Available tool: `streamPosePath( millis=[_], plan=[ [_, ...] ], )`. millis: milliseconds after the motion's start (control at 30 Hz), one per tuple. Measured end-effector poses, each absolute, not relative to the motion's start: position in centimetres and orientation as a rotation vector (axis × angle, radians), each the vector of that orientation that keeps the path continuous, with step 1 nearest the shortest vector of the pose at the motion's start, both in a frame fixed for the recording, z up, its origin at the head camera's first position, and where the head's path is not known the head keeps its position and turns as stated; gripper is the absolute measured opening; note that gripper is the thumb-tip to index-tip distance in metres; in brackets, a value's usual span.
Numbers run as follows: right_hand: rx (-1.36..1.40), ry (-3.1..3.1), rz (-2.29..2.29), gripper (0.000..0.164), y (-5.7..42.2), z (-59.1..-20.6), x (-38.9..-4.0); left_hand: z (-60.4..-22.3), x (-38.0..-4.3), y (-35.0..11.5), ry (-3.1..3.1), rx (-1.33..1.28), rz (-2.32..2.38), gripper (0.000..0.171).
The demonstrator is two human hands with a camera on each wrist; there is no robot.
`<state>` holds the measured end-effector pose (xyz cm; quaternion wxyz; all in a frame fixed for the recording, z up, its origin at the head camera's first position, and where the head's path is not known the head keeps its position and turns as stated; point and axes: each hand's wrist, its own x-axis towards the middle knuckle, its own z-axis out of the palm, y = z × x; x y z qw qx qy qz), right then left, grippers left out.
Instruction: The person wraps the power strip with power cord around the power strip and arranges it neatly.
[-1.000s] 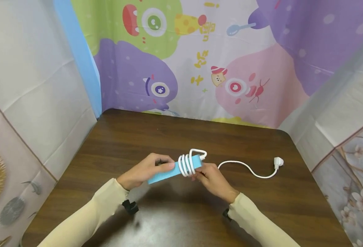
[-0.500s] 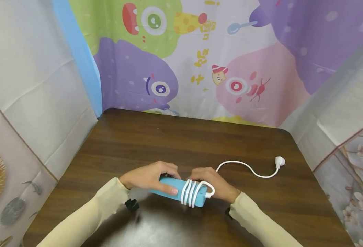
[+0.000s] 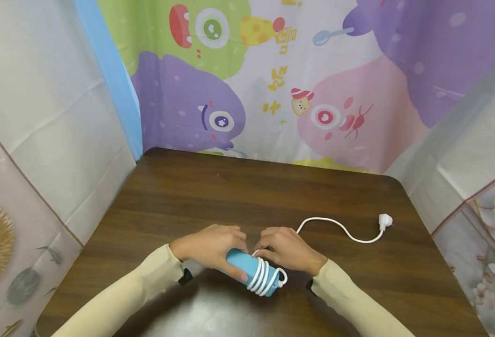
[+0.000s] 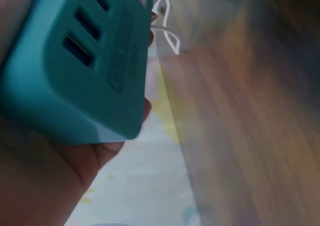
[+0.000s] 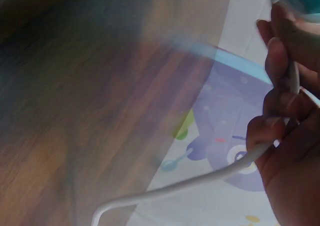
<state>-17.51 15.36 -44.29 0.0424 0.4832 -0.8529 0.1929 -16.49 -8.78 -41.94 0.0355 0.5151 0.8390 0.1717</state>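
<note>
Blue power strip [image 3: 241, 261] in the left hand [image 3: 217, 245], white cord [image 3: 261, 279] in the right hand [image 3: 289, 250].

In the head view, the strip is over the near half of the desk [image 3: 188, 196]; its long axis slants rightward and toward the near edge, the wrapped end pointing that way, and the right hand, nearer that end, pinches the cord just beyond the strip's far side, while the plug [image 3: 384, 222] lies toward the desk's right edge. In the left wrist view, the left hand grips the strip beside its slots [image 4: 79, 51], the long axis leading off toward a cord loop. In the right wrist view, the right hand's curled fingers hold the cord; the strip's corner shows just past the fingertips.
</note>
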Motion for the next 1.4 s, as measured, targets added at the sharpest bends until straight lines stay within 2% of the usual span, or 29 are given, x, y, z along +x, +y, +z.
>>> streamPosePath(
  millis=[233, 400, 567, 967, 1133, 1400],
  plan=[
    [1.321, -2.679, 0.530, 0.010, 14.7, -43.5, -17.1, -42.1, -16.0, -8.0, 2.782, 1.558, 0.307, 0.054],
    [1.221, -2.725, 0.565, 0.013, 14.3, -43.2, -16.8, -42.6, -16.0, -7.8, 2.918, 1.544, 0.140, 0.057],
    [1.095, -2.682, 0.714, 0.015, 14.2, -42.6, -16.7, -43.9, -16.6, -8.3, 3.138, 1.365, 0.100, 0.061],
    [0.908, -2.575, 0.992, 0.016, 14.4, -42.7, -16.7, -45.0, -18.1, -8.6, 3.402, 0.920, 0.310, 0.065],
    [0.883, -2.555, 1.037, 0.016, 14.7, -42.9, -16.5, -44.8, -18.5, -8.9, 3.360, 0.678, 0.551, 0.062],
    [0.856, -2.542, 1.153, 0.013, 14.9, -43.4, -16.6, -43.6, -18.5, -8.9, 3.223, 0.454, 0.973, 0.063]
  ],
)
